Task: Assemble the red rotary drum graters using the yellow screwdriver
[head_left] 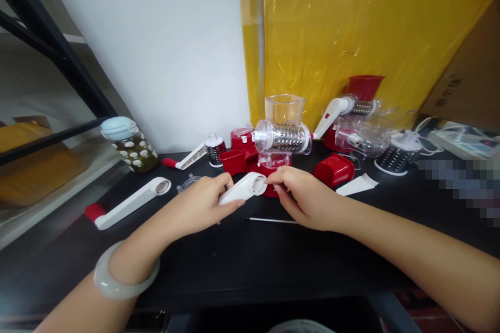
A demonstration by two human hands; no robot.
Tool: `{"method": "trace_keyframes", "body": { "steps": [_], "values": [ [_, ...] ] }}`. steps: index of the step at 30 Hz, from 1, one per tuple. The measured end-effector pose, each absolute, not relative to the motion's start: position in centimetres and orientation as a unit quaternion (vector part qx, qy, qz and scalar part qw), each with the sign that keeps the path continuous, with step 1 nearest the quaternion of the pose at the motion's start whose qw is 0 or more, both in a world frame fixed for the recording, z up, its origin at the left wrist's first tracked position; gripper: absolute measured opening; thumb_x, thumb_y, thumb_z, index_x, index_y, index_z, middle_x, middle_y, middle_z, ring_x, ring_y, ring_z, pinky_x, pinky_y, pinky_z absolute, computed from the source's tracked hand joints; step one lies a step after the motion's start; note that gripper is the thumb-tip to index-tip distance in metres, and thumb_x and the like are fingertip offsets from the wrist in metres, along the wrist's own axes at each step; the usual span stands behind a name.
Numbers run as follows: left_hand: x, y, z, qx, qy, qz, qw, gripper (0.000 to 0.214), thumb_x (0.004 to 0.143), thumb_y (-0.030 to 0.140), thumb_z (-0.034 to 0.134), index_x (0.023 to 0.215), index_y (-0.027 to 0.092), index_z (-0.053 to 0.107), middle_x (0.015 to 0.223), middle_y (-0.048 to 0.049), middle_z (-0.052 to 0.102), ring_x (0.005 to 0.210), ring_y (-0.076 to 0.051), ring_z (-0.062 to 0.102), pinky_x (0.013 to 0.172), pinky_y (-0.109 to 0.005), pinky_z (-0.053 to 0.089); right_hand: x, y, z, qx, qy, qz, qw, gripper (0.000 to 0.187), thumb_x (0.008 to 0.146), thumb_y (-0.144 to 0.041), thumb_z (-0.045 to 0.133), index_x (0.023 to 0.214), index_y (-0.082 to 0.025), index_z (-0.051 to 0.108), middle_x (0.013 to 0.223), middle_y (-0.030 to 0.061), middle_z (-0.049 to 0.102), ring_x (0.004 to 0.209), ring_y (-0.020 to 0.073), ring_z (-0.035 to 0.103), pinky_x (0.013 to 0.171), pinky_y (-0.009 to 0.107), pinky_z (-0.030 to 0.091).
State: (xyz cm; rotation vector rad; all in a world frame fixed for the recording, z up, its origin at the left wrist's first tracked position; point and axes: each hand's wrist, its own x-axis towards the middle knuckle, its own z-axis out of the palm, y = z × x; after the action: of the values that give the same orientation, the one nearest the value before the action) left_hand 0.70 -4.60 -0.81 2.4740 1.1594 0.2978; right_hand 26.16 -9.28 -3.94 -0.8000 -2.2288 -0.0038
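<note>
My left hand is closed around a white crank handle, whose round socket end points to the right. At that end, the thumb and fingers of my right hand are pinched together; whatever they hold is too small or hidden to make out. Just behind both hands stands a rotary grater with a clear hopper, a metal drum and a red base. A thin metal rod, like a screwdriver shaft, lies below my right hand, its other end hidden.
A white crank with a red knob lies at left, near a bottle. Behind are another crank and a grater drum. At right are a red pusher, a white strip, a second grater and another drum.
</note>
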Motion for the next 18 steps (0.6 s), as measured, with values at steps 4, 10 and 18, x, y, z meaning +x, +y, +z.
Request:
{"method": "trace_keyframes", "body": {
  "steps": [4,10,18],
  "values": [
    [0.8,-4.6,-1.0,0.902,0.401,0.085,0.134,0.027,0.089,0.047,0.057,0.079,0.022,0.055,0.066,0.0027,0.062,0.054,-0.015,0.056,0.050,-0.025,0.032,26.2,-9.5,-3.8,-0.323,-0.878,0.034,0.352,0.022,0.090,-0.008,0.046,0.108,-0.018,0.054,0.098,0.0074,0.064,0.088,0.0170,0.060,0.080,0.032,0.052],
    [1.1,-4.1,-2.0,0.906,0.412,0.062,0.075,0.023,0.086,0.045,0.062,0.084,0.022,0.061,0.077,-0.0014,0.069,0.065,-0.019,0.062,0.056,-0.027,0.035,26.0,-9.3,-3.9,-0.349,-0.874,0.070,0.330,0.016,0.093,-0.009,0.044,0.102,-0.018,0.055,0.096,0.0061,0.064,0.089,0.0156,0.060,0.081,0.029,0.050],
    [1.8,-4.8,-2.6,0.911,0.384,0.149,-0.003,0.041,0.084,0.048,0.068,0.116,0.022,0.060,0.112,-0.0074,0.069,0.095,-0.025,0.068,0.074,-0.033,0.050,25.6,-9.0,-4.3,-0.381,-0.833,0.114,0.384,0.011,0.088,-0.009,0.056,0.094,-0.017,0.059,0.088,0.0025,0.068,0.078,0.0114,0.063,0.071,0.023,0.050]
  ]
}}
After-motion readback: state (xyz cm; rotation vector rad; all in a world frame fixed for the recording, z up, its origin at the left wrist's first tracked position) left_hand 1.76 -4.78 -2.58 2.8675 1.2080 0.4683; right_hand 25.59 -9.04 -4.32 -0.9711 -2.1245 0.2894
